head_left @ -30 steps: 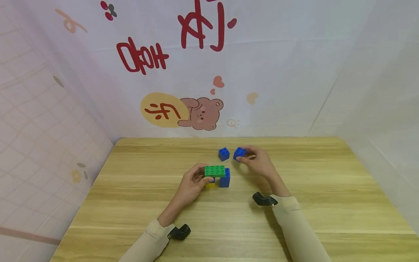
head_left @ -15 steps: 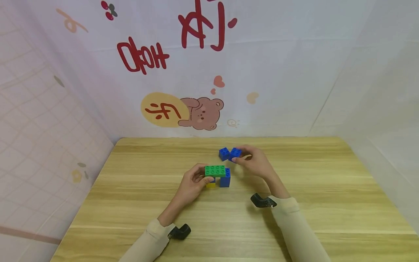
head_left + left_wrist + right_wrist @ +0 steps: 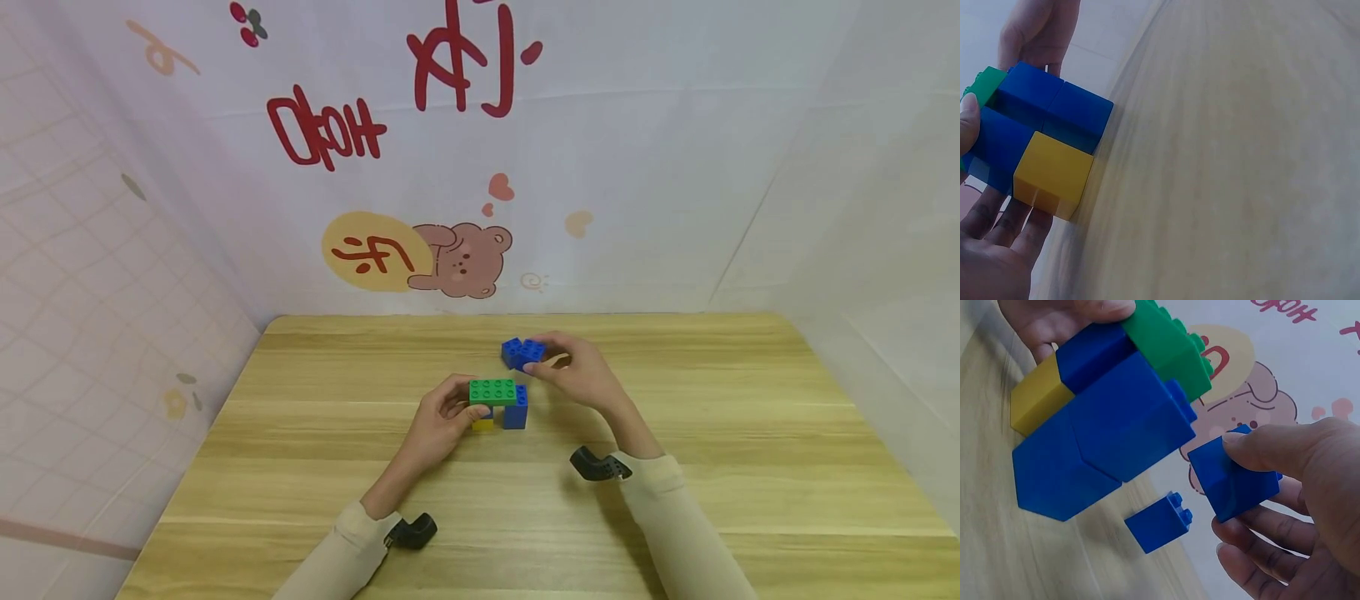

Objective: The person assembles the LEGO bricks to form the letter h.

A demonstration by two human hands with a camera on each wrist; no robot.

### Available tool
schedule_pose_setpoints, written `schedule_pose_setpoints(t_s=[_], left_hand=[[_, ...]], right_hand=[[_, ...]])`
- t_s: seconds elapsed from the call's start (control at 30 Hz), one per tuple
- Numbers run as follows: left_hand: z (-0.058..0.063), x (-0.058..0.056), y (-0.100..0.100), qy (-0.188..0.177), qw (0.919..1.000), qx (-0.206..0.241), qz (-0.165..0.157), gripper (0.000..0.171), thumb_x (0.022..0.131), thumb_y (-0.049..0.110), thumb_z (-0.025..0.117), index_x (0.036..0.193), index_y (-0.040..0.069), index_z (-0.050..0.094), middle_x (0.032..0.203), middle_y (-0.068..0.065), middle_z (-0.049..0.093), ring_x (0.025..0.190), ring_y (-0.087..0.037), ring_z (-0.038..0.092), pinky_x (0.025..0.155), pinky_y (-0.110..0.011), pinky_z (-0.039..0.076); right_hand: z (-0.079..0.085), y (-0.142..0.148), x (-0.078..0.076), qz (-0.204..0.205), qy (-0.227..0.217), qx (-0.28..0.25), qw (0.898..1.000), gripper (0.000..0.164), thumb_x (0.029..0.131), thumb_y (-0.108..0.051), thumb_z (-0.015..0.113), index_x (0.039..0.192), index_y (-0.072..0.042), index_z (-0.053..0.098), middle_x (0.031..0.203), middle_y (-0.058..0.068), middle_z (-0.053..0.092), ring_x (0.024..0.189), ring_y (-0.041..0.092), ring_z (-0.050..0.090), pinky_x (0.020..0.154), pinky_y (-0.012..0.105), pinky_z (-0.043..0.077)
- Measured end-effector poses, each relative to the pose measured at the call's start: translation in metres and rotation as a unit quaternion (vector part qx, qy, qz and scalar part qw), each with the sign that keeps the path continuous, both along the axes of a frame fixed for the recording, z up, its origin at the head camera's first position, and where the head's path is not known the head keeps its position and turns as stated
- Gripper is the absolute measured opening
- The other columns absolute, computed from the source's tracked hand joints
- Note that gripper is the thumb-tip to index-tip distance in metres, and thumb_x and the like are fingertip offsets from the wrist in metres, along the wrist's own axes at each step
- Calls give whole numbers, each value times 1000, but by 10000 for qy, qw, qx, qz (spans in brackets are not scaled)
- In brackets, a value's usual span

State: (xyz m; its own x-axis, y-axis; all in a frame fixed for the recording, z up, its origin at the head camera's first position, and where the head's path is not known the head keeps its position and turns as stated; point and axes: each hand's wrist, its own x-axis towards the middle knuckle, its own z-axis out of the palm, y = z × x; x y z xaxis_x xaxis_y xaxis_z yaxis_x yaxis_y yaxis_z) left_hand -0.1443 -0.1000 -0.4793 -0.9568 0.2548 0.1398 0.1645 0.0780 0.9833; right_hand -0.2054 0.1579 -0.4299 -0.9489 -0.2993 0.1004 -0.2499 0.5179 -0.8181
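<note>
My left hand (image 3: 438, 422) grips a small toy-brick structure, its thumb on the near face and fingers behind. On top lies a long green brick (image 3: 492, 392). Under its left part a blue brick (image 3: 1000, 147) sits on a yellow brick (image 3: 1054, 172); beside these stand two stacked blue bricks (image 3: 1129, 419), the upper one's studs partly uncovered. My right hand (image 3: 583, 379) pinches a square blue brick (image 3: 1232, 481) between thumb and fingers, raised off the table in the right wrist view. Behind the structure, a loose blue brick (image 3: 1159, 524) stands studs up, partly overlapped by the held brick in the head view.
The wooden table (image 3: 337, 467) ends at a printed white cloth (image 3: 637, 167) behind the bricks. More cloth hangs at both sides. Black wrist-worn devices (image 3: 600, 463) sit at both cuffs.
My right hand has moved left with its blue brick, from beside the loose blue brick to overlapping it in the head view. The left hand and the structure have stayed still.
</note>
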Motion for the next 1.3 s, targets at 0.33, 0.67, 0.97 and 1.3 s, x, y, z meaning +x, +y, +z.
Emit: schedule_pose_setpoints(t_s=[0.33, 0.67, 0.97, 1.3], left_hand=[[-1, -1, 0, 2, 10000, 13, -17, 34, 95, 11, 73, 128, 13, 64, 124, -13, 67, 121, -23, 65, 100, -23, 57], [-1, -1, 1, 36, 10000, 67, -65, 34, 95, 13, 73, 128, 13, 64, 124, -14, 67, 118, -17, 65, 99, -24, 57], [-1, -1, 0, 25, 10000, 50, -75, 33, 95, 13, 73, 128, 13, 64, 124, -13, 67, 119, -18, 65, 101, -24, 56], [-2, -1, -2, 44, 9999, 48, -110, 34, 95, 13, 73, 128, 14, 63, 126, -12, 67, 121, -19, 65, 103, -24, 55]], right_hand=[[9, -6, 6, 226, 176, -36, 9996, 44, 92, -30, 79, 130, -13, 69, 116, 9, 73, 105, 26, 67, 89, 39, 60], [15, -11, 9, 331, 348, -73, 9988, 39, 93, -30, 78, 128, -16, 69, 112, 2, 74, 102, 20, 67, 89, 42, 60], [23, -16, 16, 418, 411, -153, 9982, 42, 94, -30, 77, 131, -13, 68, 114, 7, 73, 105, 26, 67, 90, 46, 60], [29, -24, 23, 417, 451, -183, 9979, 41, 94, -29, 77, 131, -14, 67, 111, 2, 73, 101, 18, 66, 88, 38, 61]])
